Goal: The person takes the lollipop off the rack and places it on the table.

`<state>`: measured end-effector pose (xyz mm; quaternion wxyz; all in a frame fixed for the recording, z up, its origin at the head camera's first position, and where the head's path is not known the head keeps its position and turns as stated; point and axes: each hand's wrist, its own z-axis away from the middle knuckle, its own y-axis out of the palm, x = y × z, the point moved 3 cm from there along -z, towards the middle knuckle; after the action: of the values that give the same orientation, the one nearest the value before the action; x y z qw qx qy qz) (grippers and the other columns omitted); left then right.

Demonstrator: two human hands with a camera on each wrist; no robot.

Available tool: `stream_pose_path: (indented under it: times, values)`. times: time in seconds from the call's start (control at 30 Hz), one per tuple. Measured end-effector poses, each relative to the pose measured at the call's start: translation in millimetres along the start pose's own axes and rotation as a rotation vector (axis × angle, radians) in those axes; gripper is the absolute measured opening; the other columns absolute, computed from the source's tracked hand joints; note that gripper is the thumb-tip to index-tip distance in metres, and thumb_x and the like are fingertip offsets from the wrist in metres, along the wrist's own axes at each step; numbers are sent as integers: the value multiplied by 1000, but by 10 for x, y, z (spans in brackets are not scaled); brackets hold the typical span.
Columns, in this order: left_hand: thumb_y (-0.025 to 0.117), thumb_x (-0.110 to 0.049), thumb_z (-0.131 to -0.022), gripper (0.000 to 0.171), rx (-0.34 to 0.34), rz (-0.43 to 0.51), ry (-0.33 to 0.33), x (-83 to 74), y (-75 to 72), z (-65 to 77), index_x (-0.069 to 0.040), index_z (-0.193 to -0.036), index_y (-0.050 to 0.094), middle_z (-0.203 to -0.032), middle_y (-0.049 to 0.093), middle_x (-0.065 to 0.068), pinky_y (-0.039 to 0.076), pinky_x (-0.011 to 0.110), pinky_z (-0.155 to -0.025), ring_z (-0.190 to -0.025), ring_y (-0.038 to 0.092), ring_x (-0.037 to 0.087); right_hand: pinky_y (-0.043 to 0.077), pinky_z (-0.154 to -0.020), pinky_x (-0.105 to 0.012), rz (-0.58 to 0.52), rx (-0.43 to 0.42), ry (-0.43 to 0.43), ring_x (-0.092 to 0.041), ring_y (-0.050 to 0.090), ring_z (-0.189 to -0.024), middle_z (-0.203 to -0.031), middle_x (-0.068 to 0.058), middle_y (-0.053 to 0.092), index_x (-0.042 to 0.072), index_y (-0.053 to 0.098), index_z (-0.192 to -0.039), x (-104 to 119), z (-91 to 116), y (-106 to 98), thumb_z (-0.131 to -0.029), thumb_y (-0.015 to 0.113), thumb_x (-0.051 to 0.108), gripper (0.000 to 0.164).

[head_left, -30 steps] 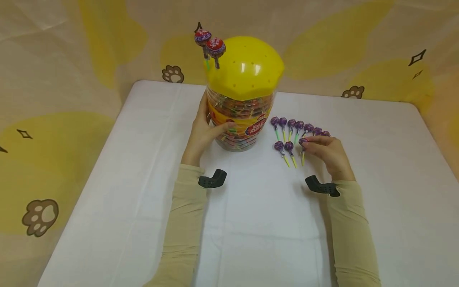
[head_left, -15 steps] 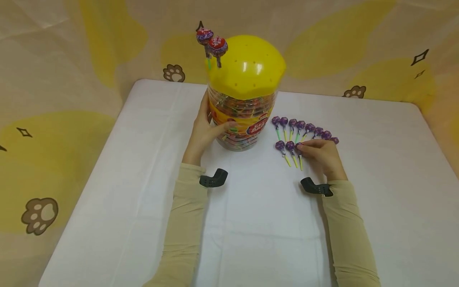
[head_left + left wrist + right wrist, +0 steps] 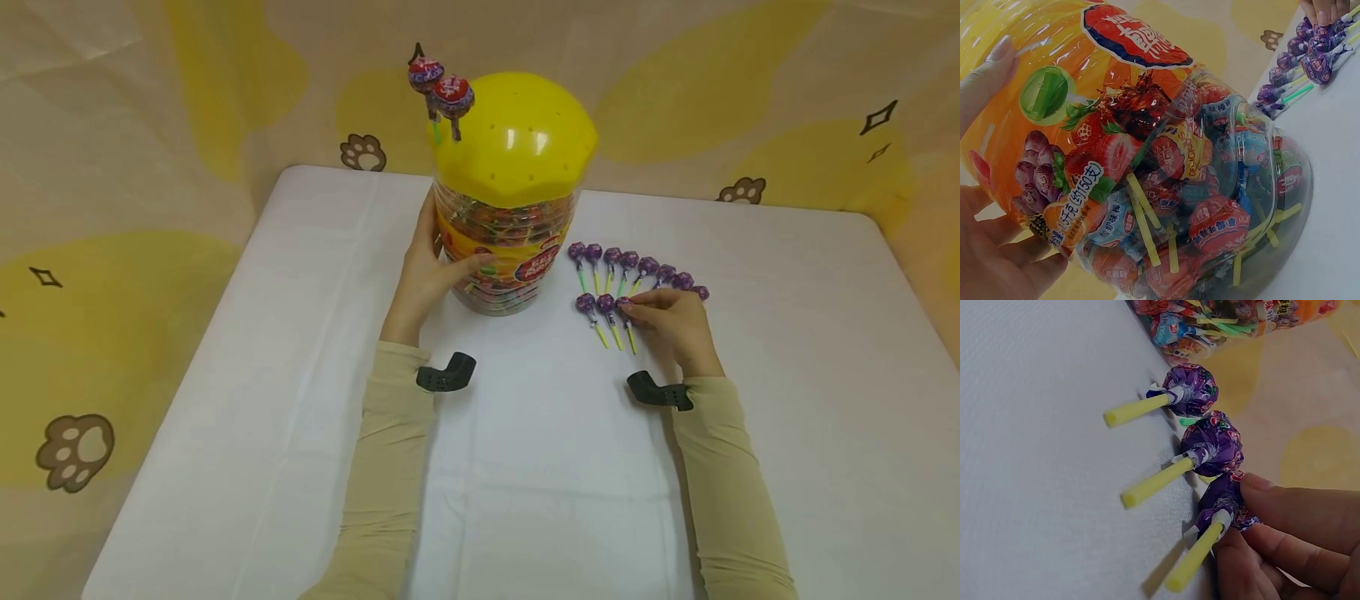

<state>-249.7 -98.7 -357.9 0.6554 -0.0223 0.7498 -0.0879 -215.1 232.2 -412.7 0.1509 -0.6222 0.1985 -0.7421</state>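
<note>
My left hand [image 3: 423, 279] grips the side of a big clear candy jar [image 3: 502, 242], its thumb lying across the orange label. Wrapped lollipops fill the jar, as the left wrist view shows. With thumb and fingers my right hand [image 3: 678, 325] pinches the purple head of a lollipop [image 3: 1221, 500] with a yellow stick. This lollipop stands at the right end of the front row, beside two other purple lollipops [image 3: 1213, 444]. Behind them runs a longer row of purple lollipops [image 3: 628, 262], partly hidden by the right hand.
A domed yellow lid [image 3: 517, 133] tops the jar. Two red-and-purple lollipops [image 3: 453, 97] stick up at the lid's left edge. Everything stands on a white-covered table [image 3: 540, 467], with a patterned yellow and beige cloth [image 3: 675, 92] behind.
My right hand has moved slightly left with its lollipop, bringing it up beside the other two in the front row. My left hand stays on the jar.
</note>
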Motion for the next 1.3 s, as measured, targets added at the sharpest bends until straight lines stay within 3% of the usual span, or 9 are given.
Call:
stream_pose_path:
  times: [0.5,0.67,0.93,1.1,1.3]
  values:
    - [78,-21,-78,101,-7,-14,-13,-14,10,-12,-26,-152,10,-155,18,-5,20,36,-115,-141,20,16,47,-72,-14,72,-61,-8,-5,57,-81,-81,9,65,-8,66,-107,-3,21,-71,-83,74,21,38]
    - [78,-22,-78,100,-12,-9,-7,-21,9,-6,-27,-152,11,-155,20,-6,21,35,-115,-140,21,15,46,-71,-15,57,-92,-21,-6,55,-83,-77,16,62,-8,66,-108,27,34,-94,-83,73,19,37]
    - [79,-22,-78,100,-26,-12,-10,-24,1,-4,-25,-152,13,-155,21,-6,22,33,-114,-140,22,14,48,-69,-14,-162,-169,-117,-4,61,-73,-76,16,66,-11,65,-105,212,64,-104,-83,72,8,30]
    - [78,-22,-79,98,-24,-10,-7,-15,10,-18,-25,-152,13,-154,21,-6,22,33,-114,-140,23,14,47,-74,-20,-267,-206,-179,-8,64,-77,-81,9,70,-7,68,-102,414,118,-108,-82,73,8,26]
    - [77,-22,-80,97,-17,-17,0,-13,-1,9,-25,-152,13,-155,21,-5,22,34,-114,-140,22,15,52,-73,-19,-419,-207,-272,-14,65,-76,-84,-1,71,-5,71,-97,732,222,-47,-79,76,6,22]
